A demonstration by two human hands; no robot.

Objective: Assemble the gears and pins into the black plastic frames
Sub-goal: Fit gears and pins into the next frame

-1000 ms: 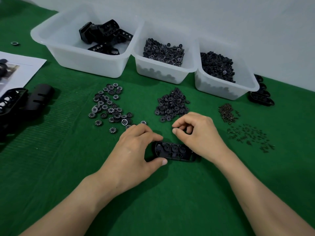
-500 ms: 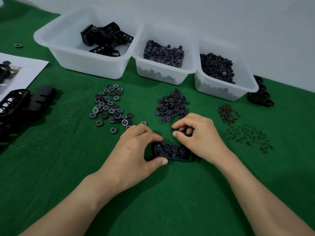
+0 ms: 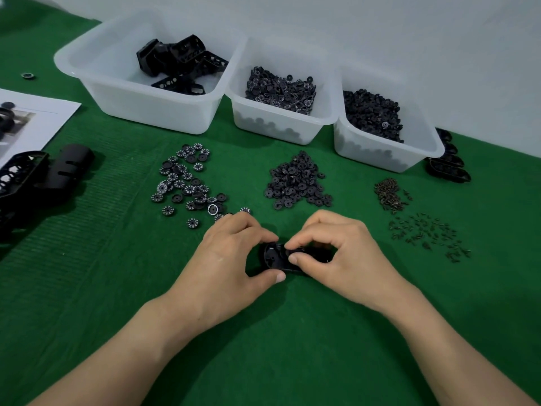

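Both left hand (image 3: 231, 259) and right hand (image 3: 345, 259) grip black frame (image 3: 270, 254), gear piles (image 3: 297, 183) beyond, pins (image 3: 424, 232) right, bins (image 3: 278, 128) behind.

The right hand (image 3: 342, 253) has come down from just behind the black plastic frame (image 3: 270, 254) and now lies over it, shifted toward the frame's left end. Its thumb and forefinger now pinch at the frame's middle. Only the frame's left end shows now.
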